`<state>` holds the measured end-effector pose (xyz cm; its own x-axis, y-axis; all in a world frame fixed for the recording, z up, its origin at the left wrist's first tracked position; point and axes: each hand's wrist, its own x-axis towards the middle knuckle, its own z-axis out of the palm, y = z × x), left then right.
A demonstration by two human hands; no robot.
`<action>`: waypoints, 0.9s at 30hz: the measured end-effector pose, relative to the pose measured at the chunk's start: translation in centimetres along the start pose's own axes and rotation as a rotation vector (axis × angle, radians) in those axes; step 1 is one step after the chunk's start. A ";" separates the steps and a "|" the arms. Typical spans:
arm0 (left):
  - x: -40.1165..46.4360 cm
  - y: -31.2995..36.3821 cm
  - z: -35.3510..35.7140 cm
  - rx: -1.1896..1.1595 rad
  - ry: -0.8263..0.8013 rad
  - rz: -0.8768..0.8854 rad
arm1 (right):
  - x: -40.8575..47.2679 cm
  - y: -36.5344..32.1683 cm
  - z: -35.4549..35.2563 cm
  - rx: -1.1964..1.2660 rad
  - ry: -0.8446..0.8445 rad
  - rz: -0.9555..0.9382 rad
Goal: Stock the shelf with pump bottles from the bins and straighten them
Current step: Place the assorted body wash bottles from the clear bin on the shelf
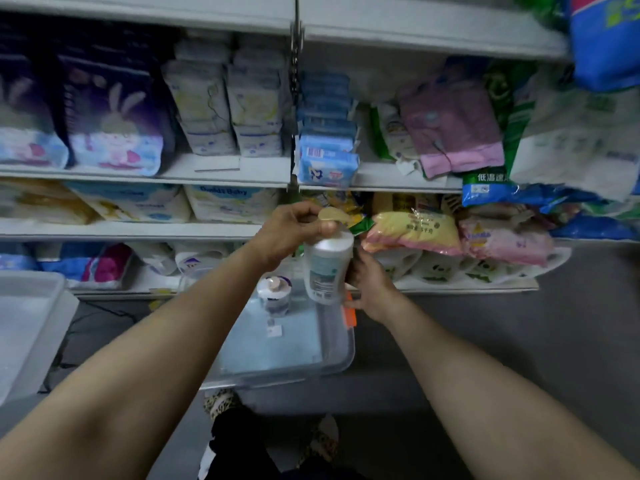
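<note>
Holding a white pump bottle [327, 268] in mid-air above the clear bin [332, 358], tilted, nozzle end up. Left hand [294, 230] clamped on the beige pump head [330, 216], thumb and fingers curled round it; right hand [370, 287] wrapped round the bottle's lower body from behind, fingers mostly hidden by the bottle.

Risks, as judged from here:
- Could twist the pump head loose or unlock it, since the top grip sits on the nozzle rather than the body; leakage likely then.
- Could slip out of the right hand if the left lets go early, because the bottle leans and looks smooth; would drop into the bin and knock over the second pump bottle [273, 296] standing there at about 7 o'clock from the held one.
- Could snag on the yellow packet [412, 230] or crowded goods when carried toward the shelf [138, 230]; no free slot for it plainly visible, picture blurred at the edges.

Placement relative to the hands: pump head directly under the left palm's fingertips, at roughly 3 o'clock from that hand's middle; bottle body at 9 o'clock from the right hand, touching it. Bottle not yet on any shelf; lowest shelf board near, at about 12 o'clock beyond it. Another empty-looking bin [27, 327] well apart at 9 o'clock.
</note>
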<state>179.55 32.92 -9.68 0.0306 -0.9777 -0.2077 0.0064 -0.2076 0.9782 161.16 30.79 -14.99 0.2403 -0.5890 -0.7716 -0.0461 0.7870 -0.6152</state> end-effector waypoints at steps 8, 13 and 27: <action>-2.8 11.0 -0.4 -0.180 0.075 0.130 | -6.7 -5.4 3.0 0.167 -0.281 -0.077; -3.5 16.5 0.2 -0.192 0.340 0.166 | -10.1 -8.2 6.2 0.218 -0.351 -0.153; -7.4 17.8 -2.1 -0.222 0.340 0.402 | -16.1 -14.0 12.9 0.339 -0.259 -0.518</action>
<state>181.49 36.52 9.24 0.3936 -0.9059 0.1561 0.1369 0.2257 0.9645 170.46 31.67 8.15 0.3759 -0.8766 -0.3005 0.4349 0.4532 -0.7781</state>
